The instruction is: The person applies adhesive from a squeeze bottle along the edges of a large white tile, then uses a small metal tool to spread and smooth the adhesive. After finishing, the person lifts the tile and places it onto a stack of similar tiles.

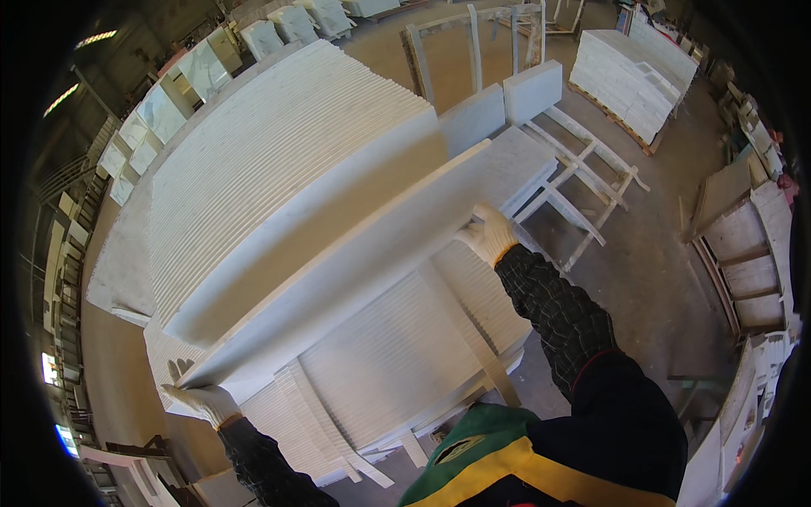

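Note:
A long, pale stone slab runs slantwise across the middle, tilted, with its broad face toward me. My left hand, in a whitish knitted glove, grips the slab's near left end, its fingers partly spread around the corner. Toward the far right end, my right hand wears a similar glove with an orange cuff edge and holds the slab's lower edge; some of its fingers are hidden. Just beyond the slab stands a big row of upright stone slabs, packed face to face. Beneath it lie more packed slabs.
Two light strips, one on the left and another on the right, cross the lower slabs. A wooden frame lies to the right on the floor. Farther off stand a block of pale stone on a pallet and an upright frame.

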`<control>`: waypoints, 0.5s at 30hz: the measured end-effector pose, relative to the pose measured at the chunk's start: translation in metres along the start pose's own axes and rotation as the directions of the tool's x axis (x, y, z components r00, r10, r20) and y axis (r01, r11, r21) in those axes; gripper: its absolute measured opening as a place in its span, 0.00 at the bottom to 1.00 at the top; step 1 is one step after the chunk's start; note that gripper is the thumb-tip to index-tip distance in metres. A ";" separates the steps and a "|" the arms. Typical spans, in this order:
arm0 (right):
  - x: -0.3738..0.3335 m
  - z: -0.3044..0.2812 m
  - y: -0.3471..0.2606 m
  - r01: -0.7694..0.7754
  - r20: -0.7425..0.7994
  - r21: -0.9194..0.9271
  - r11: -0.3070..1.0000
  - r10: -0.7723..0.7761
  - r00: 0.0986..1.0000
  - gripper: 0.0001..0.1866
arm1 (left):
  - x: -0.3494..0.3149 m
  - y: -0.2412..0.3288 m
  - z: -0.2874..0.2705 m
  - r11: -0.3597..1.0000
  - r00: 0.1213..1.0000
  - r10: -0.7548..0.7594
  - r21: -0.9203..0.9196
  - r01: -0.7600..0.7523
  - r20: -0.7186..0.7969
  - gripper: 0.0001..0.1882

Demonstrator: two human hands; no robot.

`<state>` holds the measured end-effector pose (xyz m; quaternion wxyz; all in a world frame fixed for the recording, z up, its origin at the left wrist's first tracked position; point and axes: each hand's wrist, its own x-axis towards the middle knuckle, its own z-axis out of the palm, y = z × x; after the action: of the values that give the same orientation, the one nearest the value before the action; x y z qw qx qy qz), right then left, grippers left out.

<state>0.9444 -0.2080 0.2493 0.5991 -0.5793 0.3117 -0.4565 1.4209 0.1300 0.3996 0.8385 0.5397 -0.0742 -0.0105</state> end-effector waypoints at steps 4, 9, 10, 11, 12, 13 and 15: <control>-0.017 0.010 -0.034 -0.073 -0.090 -0.619 0.782 0.021 0.996 0.22 | -0.008 -0.025 -0.004 0.961 0.989 0.085 0.254 -0.113 0.120 0.46; -0.026 0.025 -0.058 -0.050 -0.138 -0.553 0.832 -0.032 0.990 0.20 | -0.057 -0.077 -0.058 0.959 0.988 -0.130 0.264 0.103 0.087 0.41; -0.026 0.023 -0.052 -0.032 -0.113 -0.483 0.875 -0.026 0.993 0.18 | -0.071 -0.084 -0.072 0.956 0.986 -0.130 0.276 0.097 0.105 0.40; -0.027 0.021 -0.042 -0.020 -0.100 -0.407 0.913 -0.022 0.995 0.17 | -0.091 -0.091 -0.086 0.952 0.985 -0.147 0.285 0.115 0.093 0.40; -0.027 0.017 -0.030 -0.028 -0.088 -0.277 0.960 0.004 0.996 0.15 | -0.109 -0.095 -0.099 0.938 0.983 -0.167 0.318 0.136 0.072 0.39; -0.027 0.011 -0.016 -0.113 -0.107 0.015 0.993 0.114 0.988 0.14 | -0.127 -0.098 -0.112 0.925 0.982 -0.182 0.348 0.155 0.048 0.39; -0.025 -0.001 0.012 -0.273 0.079 0.705 0.655 0.309 0.948 0.10 | -0.157 -0.101 -0.136 0.911 0.982 -0.188 0.374 0.171 0.010 0.39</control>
<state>0.9360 -0.1869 0.2338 0.8324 -0.2365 0.2155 -0.4525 1.2900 0.2262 0.2345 0.7146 0.6929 -0.0442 -0.0856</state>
